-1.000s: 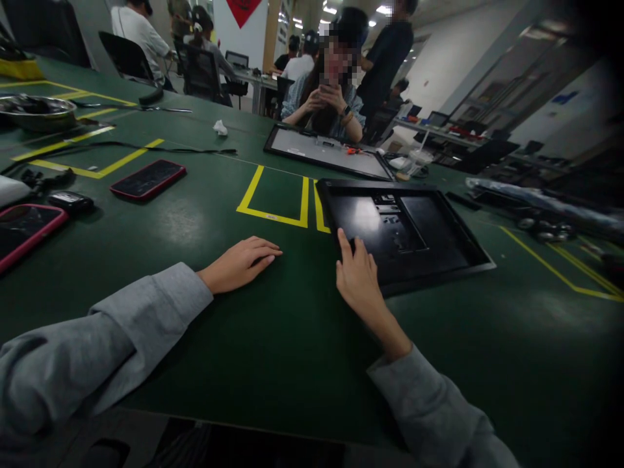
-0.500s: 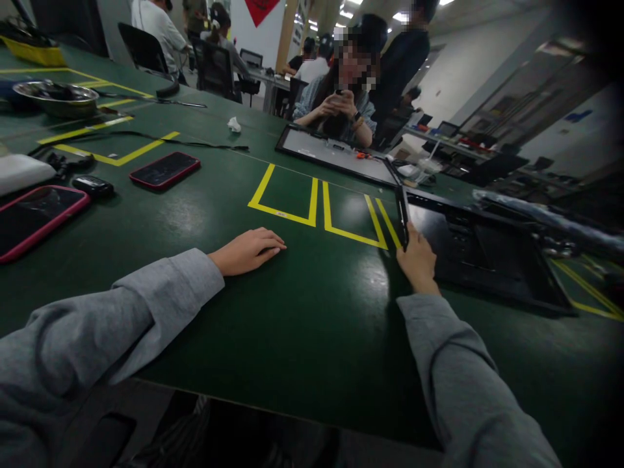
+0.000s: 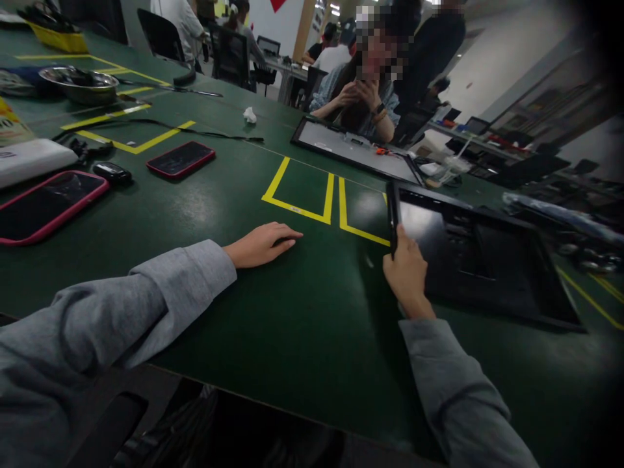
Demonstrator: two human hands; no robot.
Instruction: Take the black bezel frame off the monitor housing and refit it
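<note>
My right hand is closed around the left edge of a black monitor back cover, a shallow plastic shell with its hollow inside facing up. That left edge is raised off the table, while the right side sits lower. My left hand lies on the green table with fingers stretched out, holding nothing. Ahead of it are yellow tape outlines. Behind the cover, a grey display panel in a black frame lies flat, with a small orange piece on it.
On the left lie two red-edged phones, a black key fob, a white box and a metal bowl. Crumpled tissue lies farther back. A person sits across the table. A plastic-wrapped item is at right.
The left edge of the cover has shifted left and toward me with my right hand, now covering part of the yellow tape. My left hand stays resting on the table; the camera view has shifted.
</note>
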